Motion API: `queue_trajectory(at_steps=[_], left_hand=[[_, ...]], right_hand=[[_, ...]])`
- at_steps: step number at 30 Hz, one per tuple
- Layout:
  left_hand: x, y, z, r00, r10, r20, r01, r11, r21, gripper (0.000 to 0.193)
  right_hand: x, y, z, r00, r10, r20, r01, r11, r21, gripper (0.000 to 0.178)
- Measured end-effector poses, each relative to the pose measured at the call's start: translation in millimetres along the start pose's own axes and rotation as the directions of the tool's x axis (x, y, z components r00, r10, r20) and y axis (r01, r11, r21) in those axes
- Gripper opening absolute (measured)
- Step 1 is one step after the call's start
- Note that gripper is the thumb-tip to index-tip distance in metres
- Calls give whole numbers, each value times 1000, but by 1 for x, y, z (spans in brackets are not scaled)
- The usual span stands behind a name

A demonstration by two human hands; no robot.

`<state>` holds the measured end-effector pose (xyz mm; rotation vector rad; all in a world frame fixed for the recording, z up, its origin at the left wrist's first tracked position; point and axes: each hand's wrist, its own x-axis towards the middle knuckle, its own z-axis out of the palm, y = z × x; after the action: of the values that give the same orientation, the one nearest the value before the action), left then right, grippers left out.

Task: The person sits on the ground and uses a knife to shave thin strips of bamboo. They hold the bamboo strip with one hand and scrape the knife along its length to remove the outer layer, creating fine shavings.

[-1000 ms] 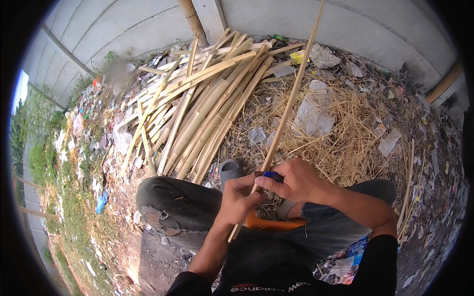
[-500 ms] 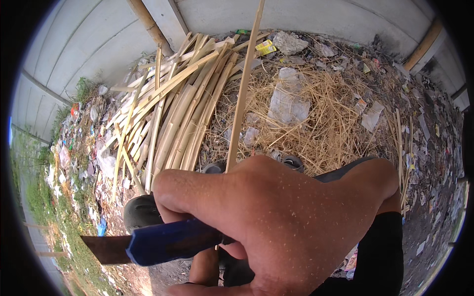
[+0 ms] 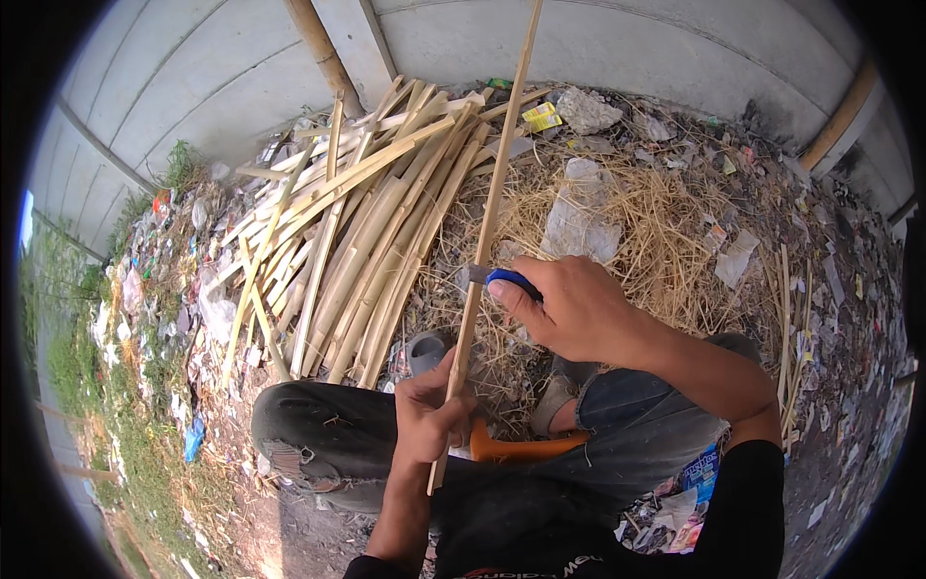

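My left hand (image 3: 427, 417) is wrapped round the lower part of a long bamboo strip (image 3: 495, 198). The strip slants up and away from me, its bottom end just below my fist. In my right hand (image 3: 579, 314) is a knife with a blue handle (image 3: 514, 282). Its short blade (image 3: 476, 275) rests against the strip, above my left hand. An orange curved object (image 3: 526, 449) lies between my bent legs, partly hidden by my left hand.
A heap of split bamboo strips (image 3: 371, 232) lies ahead on the left. Dry shavings (image 3: 666, 232) cover the ground ahead, around a pale stone slab (image 3: 582, 217). Litter is scattered about. A grey panel wall (image 3: 627, 48) with bamboo poles (image 3: 326, 53) stands behind.
My right hand with the knife has moved away from close to the camera, out to the strip. The blade now meets the strip, and my left hand's grip has come into sight.
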<state>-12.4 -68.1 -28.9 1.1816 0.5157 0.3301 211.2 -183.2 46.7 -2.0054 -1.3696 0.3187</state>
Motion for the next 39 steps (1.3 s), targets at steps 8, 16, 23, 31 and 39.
queue_trajectory(at_steps=[8, 16, 23, 31, 39], left_hand=[[-4, -7, 0, 996, 76, -39, -68, 983, 168, 60], [-4, -2, 11, 997, 50, -54, -36, 969, 243, 61], [0, 0, 13, 988, 142, -55, -114, 929, 352, 58], [0, 10, 30, 985, 129, -117, -102, 972, 211, 22], [1, -2, 20, 992, 123, -15, -119, 980, 158, 43]], right_hand=[[-20, 3, 25, 989, -10, 149, 13, 1000, -20, 48], [-23, 6, 33, 991, -28, 134, 28, 1000, -1, 51], [-6, 22, 30, 1000, -2, -21, 1, 999, -43, 49], [-28, 4, 39, 979, -82, 186, 82, 997, 9, 62], [-17, 25, 44, 806, -171, 566, -136, 878, 459, 59]])
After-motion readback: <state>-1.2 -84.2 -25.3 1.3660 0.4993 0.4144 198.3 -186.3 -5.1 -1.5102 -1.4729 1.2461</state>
